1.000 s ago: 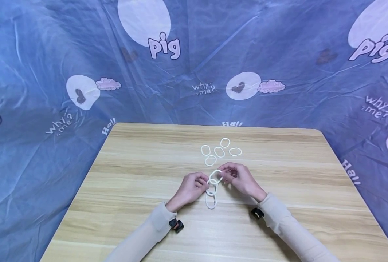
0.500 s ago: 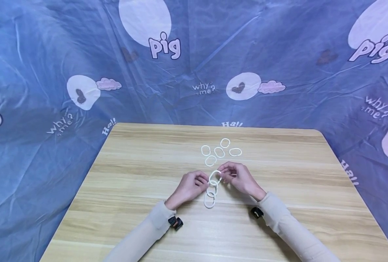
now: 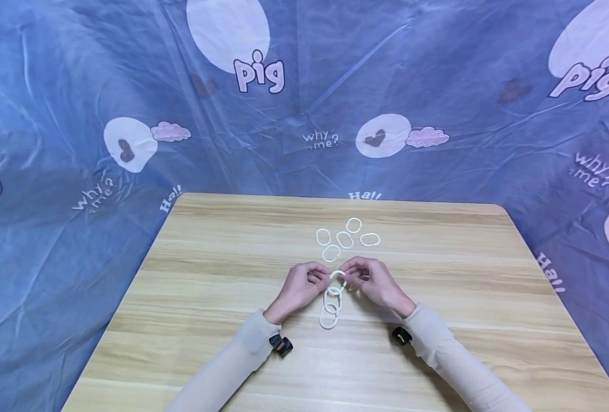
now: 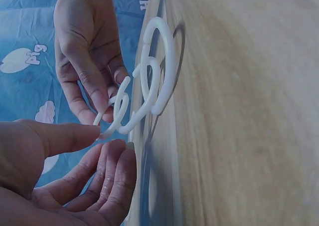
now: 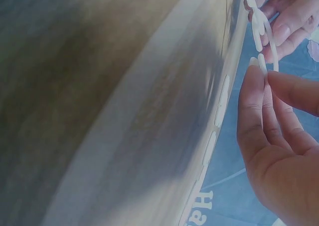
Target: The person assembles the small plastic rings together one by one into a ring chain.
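Observation:
Three oval white plastic chain links hang together in a short chain. Both hands hold the top link [image 3: 337,273] from either side, the left hand [image 3: 300,287] pinching its left side and the right hand [image 3: 373,281] its right. Below it come the middle link [image 3: 326,298] and the bottom link [image 3: 327,327], which reaches down to the tabletop. The left wrist view shows the bottom link [image 4: 169,61] tilted beside its shadow. In the right wrist view, the right thumb and index finger pinch a link end [image 5: 262,65], with a small gap visible just above it.
Several loose white links, among them one link [image 3: 331,253] just beyond the hands, lie flat on the wooden table [image 3: 222,240]. A blue printed cloth [image 3: 294,160] hangs behind the table and along both sides.
The left hand has shifted from beside the middle link up and right to the top link, coming closer to the right hand. The right hand has hardly moved; the top link has turned slightly.

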`<state>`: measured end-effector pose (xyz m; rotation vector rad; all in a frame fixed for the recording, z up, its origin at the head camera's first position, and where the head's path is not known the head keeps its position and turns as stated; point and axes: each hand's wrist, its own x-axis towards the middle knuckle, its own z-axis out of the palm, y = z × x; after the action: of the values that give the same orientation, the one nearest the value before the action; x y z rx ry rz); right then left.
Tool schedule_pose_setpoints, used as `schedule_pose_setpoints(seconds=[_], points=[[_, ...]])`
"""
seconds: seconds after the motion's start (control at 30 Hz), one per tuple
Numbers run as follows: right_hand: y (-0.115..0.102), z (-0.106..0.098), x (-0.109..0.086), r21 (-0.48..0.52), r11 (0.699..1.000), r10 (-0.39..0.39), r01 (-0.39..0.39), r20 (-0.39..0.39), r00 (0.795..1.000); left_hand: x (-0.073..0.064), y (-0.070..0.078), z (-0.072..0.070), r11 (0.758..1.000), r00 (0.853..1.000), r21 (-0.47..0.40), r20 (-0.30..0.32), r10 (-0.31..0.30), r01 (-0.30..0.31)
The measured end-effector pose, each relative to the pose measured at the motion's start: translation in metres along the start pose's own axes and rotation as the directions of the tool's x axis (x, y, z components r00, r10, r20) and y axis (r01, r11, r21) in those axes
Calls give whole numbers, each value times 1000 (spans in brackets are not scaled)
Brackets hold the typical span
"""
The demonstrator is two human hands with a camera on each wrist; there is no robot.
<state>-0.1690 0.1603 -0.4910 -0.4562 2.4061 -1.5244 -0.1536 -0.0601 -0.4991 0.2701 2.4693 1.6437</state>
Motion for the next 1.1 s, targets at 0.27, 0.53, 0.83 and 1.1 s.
schedule_pose_setpoints(seconds=[0.27,0.53,0.83,1.1], points=[[0,2,1,-12,1000,-22,22,6,1000,1,-1,2,1000,1000,-3,12,6,-6],[3,-5,5,-13,1000,4,-4,-11,1000,-2,-3,3,1000,1000,0,11,-5,5],[8,-19,12,-58,998,14,-18,-68,998,-6,-5,0,1000,1000,-5,14,-6,6],[18,-33,26,-64,996,44,-54,-148,988,-9,-8,0,1000,1000,-17,13,-15,15]])
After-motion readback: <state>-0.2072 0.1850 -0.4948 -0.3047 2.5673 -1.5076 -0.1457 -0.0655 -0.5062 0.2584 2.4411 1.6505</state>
